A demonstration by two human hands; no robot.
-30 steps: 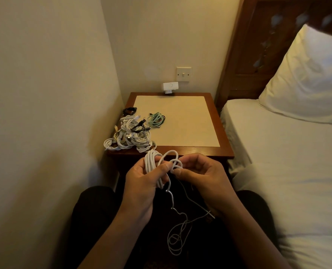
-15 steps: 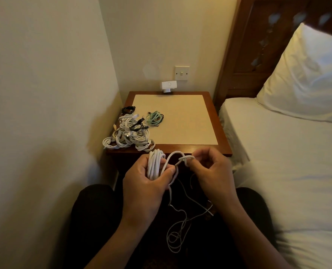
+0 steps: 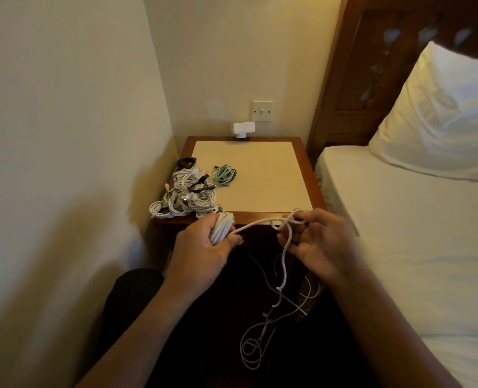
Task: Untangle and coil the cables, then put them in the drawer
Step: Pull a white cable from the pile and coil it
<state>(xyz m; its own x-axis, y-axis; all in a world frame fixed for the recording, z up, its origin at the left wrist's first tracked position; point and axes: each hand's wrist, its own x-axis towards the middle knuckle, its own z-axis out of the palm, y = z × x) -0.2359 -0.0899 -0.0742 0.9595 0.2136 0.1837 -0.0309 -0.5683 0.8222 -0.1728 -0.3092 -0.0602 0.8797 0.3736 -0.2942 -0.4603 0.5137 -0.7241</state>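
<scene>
Item: one white cable, held above my lap in front of the nightstand. My left hand was curled round its coiled loops, fingers closed over them. My right hand pinched a knotted loop of the same cable between thumb and fingertips. A single strand ran between the two hands, and the loose end hung tangled below. The other cables lay heaped on the nightstand's front left corner. Wall unit: any lettering was too small to read.
</scene>
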